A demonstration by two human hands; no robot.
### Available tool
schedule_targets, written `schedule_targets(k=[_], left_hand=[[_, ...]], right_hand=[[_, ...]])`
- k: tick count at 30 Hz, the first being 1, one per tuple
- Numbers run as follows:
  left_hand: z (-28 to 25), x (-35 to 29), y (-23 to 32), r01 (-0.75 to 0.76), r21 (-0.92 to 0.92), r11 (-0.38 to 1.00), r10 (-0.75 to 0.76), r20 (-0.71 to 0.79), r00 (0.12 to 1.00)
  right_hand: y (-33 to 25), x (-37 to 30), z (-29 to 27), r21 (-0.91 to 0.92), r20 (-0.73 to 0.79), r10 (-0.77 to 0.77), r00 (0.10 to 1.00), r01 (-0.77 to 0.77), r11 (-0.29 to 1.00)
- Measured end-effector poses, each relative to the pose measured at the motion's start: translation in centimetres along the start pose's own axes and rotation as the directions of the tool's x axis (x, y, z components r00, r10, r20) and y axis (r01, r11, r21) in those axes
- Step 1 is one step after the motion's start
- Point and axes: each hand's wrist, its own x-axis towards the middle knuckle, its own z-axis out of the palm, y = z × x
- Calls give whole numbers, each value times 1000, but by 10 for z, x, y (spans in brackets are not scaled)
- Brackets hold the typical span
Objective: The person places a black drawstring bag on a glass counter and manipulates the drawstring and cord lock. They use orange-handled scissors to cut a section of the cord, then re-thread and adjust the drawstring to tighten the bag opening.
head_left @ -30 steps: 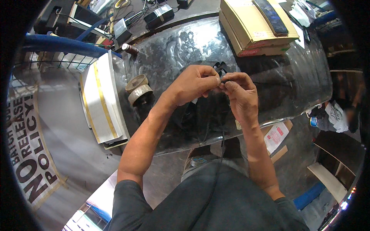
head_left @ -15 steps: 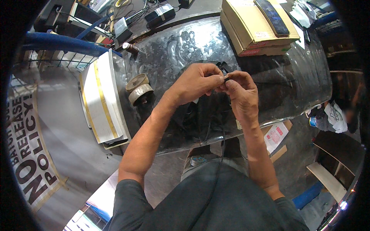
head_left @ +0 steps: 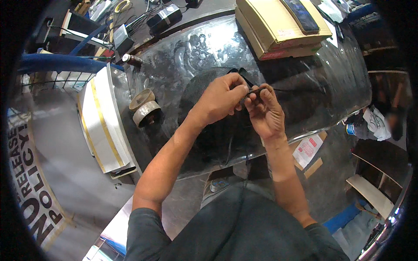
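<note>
Black strap (head_left: 256, 91): held up just above the table (head_left: 305, 78), between the left hand (head_left: 220, 95) and the right hand (head_left: 266, 108). Clamped at one end by thumb and forefinger of the left, and at the other by fingertips of the right, with the lower right fingers loosely curled. Had beneath, to the left, a black mesh item (head_left: 198, 85) on the table, partly covered by the left hand; could not tell its exact kind. Could not tell, either, whether joined to the black loop (head_left: 247, 78) just beyond the fingertips.

Seemed to call for light, steady pinching close to the ends rather than hard pulling. Probably needed firm anchoring on the left, leaving fine adjustment to the right. Looked likely to twist or slip under a loose pinch, so called for keeping flat and in plain sight. Also seemed worth leaving slack in the mesh, clear of the tape rolls (head_left: 146, 115) farther left.
</note>
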Motion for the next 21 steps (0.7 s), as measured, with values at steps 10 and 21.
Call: schedule_targets(k=[10, 21], left_hand=[[15, 18, -17, -131, 91, 987, 142, -124, 982], [15, 8, 8, 15, -103, 995, -12, 28, 1000]], right_hand=[[-9, -3, -3, -86, -4, -160, 987, 159, 984], [-16, -6, 11, -353, 120, -200, 972, 230, 907]])
